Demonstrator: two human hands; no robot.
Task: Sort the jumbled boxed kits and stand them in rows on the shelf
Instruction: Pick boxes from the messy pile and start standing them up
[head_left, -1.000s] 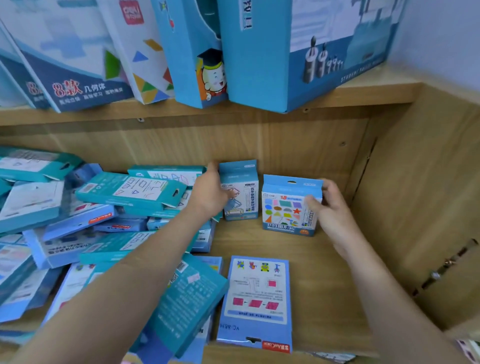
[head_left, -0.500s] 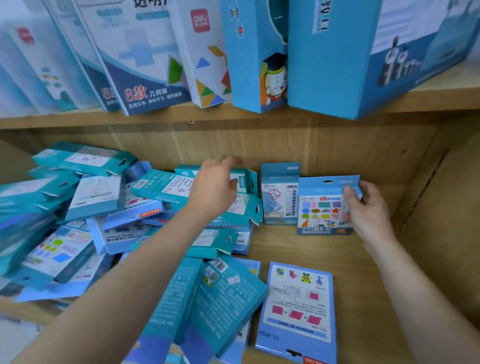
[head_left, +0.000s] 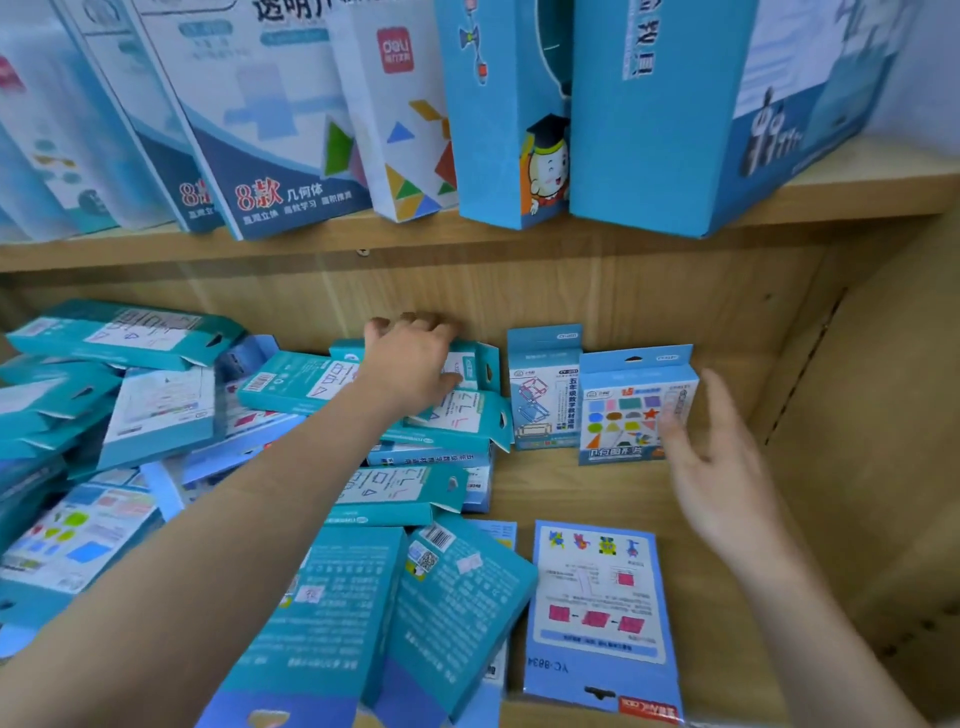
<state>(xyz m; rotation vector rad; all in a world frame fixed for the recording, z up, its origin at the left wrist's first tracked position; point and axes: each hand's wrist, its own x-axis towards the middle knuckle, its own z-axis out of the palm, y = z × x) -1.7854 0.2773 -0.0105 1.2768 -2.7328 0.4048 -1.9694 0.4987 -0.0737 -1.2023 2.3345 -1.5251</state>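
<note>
Next pick at our 11 o'clock.
Our left hand (head_left: 410, 364) curls over the flat teal cardboard box (head_left: 480, 359), lying 9-to-3; our open right hand (head_left: 722, 467) is farther.

Single head-worn wide-angle view, facing forward and down, close to the light wooden shelf (head_left: 597, 493), both forearms reaching in
</note>
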